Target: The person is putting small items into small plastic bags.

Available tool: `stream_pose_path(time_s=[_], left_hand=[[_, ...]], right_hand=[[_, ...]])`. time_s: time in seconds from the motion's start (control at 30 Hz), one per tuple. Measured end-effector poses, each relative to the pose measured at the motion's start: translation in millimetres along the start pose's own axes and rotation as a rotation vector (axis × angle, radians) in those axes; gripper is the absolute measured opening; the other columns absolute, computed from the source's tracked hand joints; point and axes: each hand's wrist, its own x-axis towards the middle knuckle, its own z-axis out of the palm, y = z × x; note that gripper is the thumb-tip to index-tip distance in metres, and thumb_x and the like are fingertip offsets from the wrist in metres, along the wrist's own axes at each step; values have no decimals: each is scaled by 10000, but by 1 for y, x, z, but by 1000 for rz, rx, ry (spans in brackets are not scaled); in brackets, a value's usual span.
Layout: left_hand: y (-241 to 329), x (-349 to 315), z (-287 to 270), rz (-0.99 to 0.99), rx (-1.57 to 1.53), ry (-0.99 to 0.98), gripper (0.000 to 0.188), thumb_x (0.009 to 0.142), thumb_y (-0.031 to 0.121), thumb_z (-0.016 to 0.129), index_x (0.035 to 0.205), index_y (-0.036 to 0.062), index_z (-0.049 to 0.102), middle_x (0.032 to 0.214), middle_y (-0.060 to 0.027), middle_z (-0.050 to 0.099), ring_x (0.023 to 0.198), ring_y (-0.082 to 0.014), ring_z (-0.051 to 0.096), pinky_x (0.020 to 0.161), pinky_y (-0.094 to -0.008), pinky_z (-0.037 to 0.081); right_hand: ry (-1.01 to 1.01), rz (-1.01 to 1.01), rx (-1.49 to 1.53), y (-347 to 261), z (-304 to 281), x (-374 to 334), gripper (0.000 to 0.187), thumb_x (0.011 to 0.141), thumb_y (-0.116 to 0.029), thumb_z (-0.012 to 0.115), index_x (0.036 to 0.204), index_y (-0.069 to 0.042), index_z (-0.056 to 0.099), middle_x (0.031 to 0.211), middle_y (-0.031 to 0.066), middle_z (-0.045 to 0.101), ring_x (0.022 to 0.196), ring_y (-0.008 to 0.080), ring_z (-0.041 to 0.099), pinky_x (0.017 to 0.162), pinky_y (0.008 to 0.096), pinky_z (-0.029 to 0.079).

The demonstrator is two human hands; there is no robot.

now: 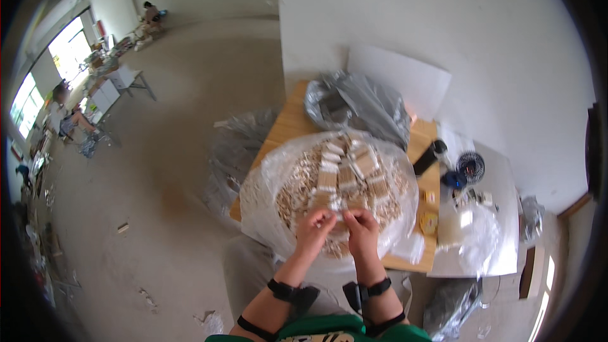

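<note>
Left hand and right hand pinch closed, any held item unclear, over a plastic bag where several bundles look finished and many sticks lie loose.

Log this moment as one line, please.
left hand: pinched, any item unclear | right hand: pinched beside left, any item unclear | clear bag: open on table, holding loose pieces, stacked sticks
</note>
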Motion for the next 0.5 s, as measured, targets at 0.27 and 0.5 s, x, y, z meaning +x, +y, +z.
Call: stream_pose_path(time_s=[0.27, 0.5], left_hand=[[17, -1, 16, 96, 160, 17, 133, 821, 117, 655, 864, -9, 649, 862, -65, 581, 749, -123, 575, 669, -244, 453], [22, 3, 19, 182, 310, 18, 141, 818, 125, 663, 857, -10, 651, 770, -84, 585, 685, -170, 594, 608, -272, 464]], right_hand=[[30, -135, 3, -11, -3, 0, 91, 823, 40, 617, 852, -46, 607, 798, 15, 630, 707, 76, 564, 645, 201, 449], [0, -220, -263, -10, -14, 12, 32, 877, -45, 597, 856, -42, 573, 754, 3, 592, 680, 62, 529, 640, 189, 417]])
